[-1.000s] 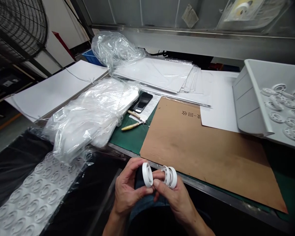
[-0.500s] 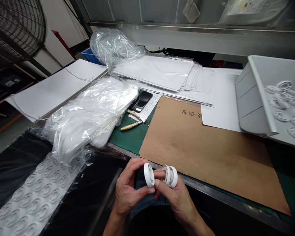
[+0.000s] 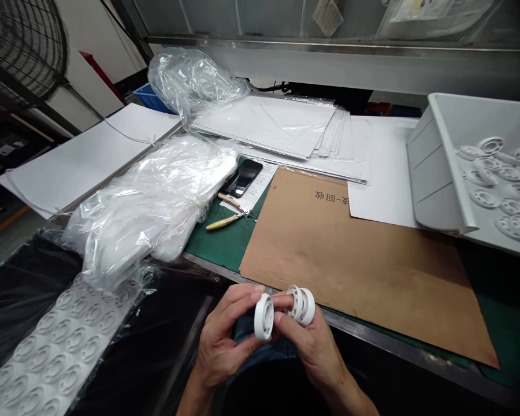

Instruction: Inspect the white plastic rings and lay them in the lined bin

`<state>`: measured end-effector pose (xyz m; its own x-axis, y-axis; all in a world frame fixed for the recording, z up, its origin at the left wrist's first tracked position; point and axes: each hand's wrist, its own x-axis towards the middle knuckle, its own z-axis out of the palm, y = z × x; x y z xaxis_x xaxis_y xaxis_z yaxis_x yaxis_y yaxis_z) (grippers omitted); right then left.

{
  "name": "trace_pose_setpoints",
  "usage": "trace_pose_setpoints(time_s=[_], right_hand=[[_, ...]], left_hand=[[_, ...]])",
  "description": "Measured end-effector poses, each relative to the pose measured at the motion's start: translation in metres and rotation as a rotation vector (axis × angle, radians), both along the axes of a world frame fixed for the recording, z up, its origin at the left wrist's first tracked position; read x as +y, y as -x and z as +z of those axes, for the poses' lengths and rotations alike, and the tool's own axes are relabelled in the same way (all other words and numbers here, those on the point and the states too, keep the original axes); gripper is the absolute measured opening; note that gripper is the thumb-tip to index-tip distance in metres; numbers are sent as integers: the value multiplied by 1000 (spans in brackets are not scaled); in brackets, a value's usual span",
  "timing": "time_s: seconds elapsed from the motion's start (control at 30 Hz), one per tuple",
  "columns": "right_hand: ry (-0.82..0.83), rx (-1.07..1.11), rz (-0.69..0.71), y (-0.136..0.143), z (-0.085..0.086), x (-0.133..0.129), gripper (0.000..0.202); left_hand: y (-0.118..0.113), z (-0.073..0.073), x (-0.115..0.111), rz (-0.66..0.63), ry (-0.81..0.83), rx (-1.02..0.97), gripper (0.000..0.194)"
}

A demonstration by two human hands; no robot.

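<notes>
Head view. Both bare hands are raised at the near edge of the green work surface (image 3: 212, 241), below the cardboard sheet (image 3: 351, 260).

Left hand (image 3: 221, 338): fingers curved in a pinch, parted only by the height of the single white ring (image 3: 259, 318). Fingertips bear on its upper rim, thumb at its lower rim. The ring stands on edge, tilted slightly, its hollow face towards the right hand.

Right hand (image 3: 314, 344): partly curled, carrying the stacked white rings (image 3: 307, 306), at least two, side by side. One extended finger appears to pass through them, its far end reaching left of the stack, towards the single ring. Thumb lies below this finger, its tip near the single ring; contact between tip and ring cannot be made out. Remaining fingers mostly hidden, their grip cannot be told. Stack and single ring are apart, with finger and thumb tip between.

Surroundings: grey bin (image 3: 433, 173) at right, containing loose white rings (image 3: 485, 199). Yellow-handled cutters (image 3: 223, 222) and phone (image 3: 248, 175) lie beyond the left hand, beside the crumpled plastic bag (image 3: 151, 202). Lower left: rows of rings (image 3: 47, 352) under clear film.
</notes>
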<state>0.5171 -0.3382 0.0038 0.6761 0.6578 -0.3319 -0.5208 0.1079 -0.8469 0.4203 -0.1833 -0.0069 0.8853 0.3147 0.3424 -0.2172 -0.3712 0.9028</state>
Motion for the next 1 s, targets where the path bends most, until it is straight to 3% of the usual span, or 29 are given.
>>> trace_pose_setpoints(time_s=[0.13,0.27,0.63,1.0], right_hand=[[-37,-19,-58,0,-2,-2,11],[-89,-85,-99,0,-4,-5,10],[-138,-251,-42,0,4,-8,9],[-145,-211,-45,1,5,-7,7]], left_hand=[[-2,-1,0,-45,-32,-67,61],[0,-5,-2,4,-51,-78,65],[-11,-8,-9,16,89,-118,62],[-7,-12,-8,-4,159,-45,60]])
